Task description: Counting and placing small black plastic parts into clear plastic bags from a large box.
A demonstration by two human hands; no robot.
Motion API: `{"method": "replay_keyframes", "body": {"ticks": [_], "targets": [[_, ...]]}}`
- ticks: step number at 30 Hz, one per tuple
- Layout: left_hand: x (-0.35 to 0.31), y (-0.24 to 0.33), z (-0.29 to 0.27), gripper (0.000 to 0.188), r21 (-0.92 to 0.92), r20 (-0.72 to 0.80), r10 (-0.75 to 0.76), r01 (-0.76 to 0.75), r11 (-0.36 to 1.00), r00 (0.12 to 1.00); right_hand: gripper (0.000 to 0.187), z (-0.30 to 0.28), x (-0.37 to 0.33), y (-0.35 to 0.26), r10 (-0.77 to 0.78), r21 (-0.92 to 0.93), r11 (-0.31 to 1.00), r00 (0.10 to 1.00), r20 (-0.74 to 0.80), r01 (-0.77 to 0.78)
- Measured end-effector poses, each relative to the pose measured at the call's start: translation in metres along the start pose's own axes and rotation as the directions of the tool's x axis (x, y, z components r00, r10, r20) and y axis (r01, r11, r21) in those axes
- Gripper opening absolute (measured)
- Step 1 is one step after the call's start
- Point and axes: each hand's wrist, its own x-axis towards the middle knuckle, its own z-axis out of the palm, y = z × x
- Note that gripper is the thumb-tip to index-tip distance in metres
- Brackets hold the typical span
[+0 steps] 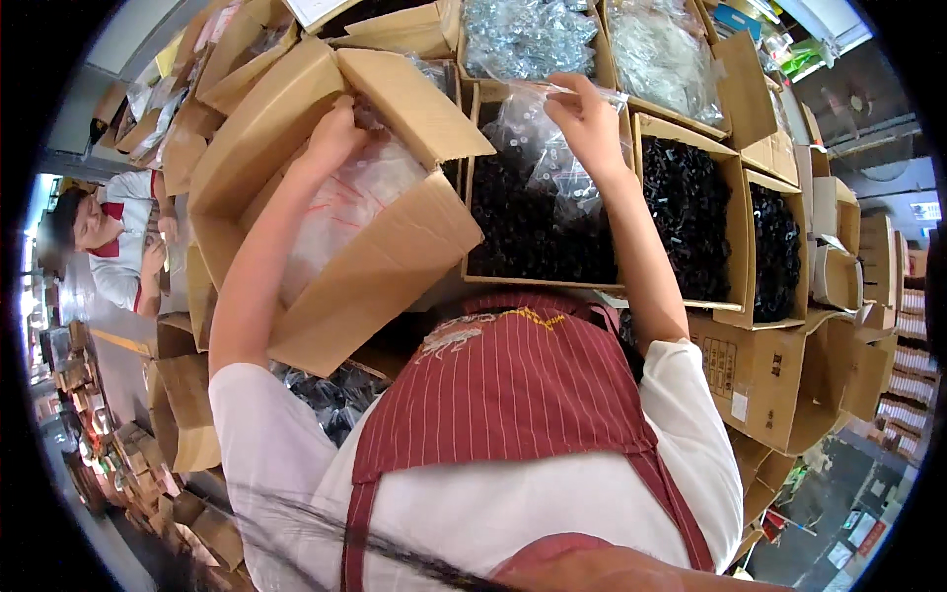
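My right hand pinches the top edge of a clear plastic bag with small pale parts inside. The bag hangs over an open cardboard box of small black parts, its lower end resting on them. My left hand reaches into a tilted cardboard box on the left. Clear plastic bags with red lines lie in that box, beside my wrist. The left fingers are curled in by a raised flap, and what they hold, if anything, is hidden.
More boxes of black parts stand to the right. Boxes of clear bagged parts line the back. A co-worker is at the far left. Stacked cartons stand at my right side, and dark bagged items lie near my left elbow.
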Motion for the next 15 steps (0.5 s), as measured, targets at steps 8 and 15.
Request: {"method": "replay_keyframes", "body": {"ticks": [8,15], "targets": [[-0.026,0.049,-0.076,0.026,-0.623,0.121,-0.058,0.122,0.773,0.991,0.03,-0.03,-0.033,-0.054,0.067,0.468,0.881,0.998,0.01,-0.064],[-0.091,0.175,-0.107,0.018,-0.974,0.043,0.067,0.026,0.226,0.997,0.071,-0.016,-0.051,-0.141,-0.077,0.75,0.626,0.94,0.333,-0.214]]}}
